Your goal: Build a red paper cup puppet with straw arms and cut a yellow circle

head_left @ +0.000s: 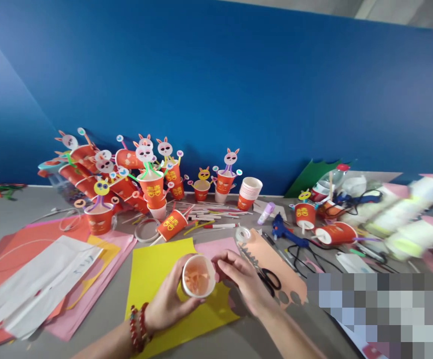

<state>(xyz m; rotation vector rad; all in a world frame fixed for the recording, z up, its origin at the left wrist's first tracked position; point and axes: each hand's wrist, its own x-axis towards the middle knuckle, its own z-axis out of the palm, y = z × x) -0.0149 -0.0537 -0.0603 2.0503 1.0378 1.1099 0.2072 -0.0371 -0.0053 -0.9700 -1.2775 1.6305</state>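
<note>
Head view, looking down at a grey table (261, 344) against a blue wall (238, 89).

Left hand (169, 299): fingers curled around a paper cup (198, 275), gripping its side from below and to the left. Cup mouth is tipped toward the camera; the inside shows white rim and orange glow through the wall. Red bead bracelet (138, 328) on that wrist.

Right hand (244, 279): fingers partly closed, fingertips touching the cup's right rim. Cannot tell whether it pinches anything small there.

Under both hands: yellow paper sheet (156, 269), with a pink sheet (216, 245) just beyond the right fingers.

Just right of the right hand: peach card strip (276, 264) with scissors (270, 279) lying on it. Beyond that, a blue glue gun (283, 230) and its black cord.

Left of the left hand, well apart: white paper (40, 284) over pink and red sheets.

Far side of the hands, along the wall: a cluster of finished red cups with rabbit faces (145, 174), a stack of plain cups (249, 192), loose straws and pens (209, 217).

Far right: blurred pastel rolls; lower right corner is pixelated.
</note>
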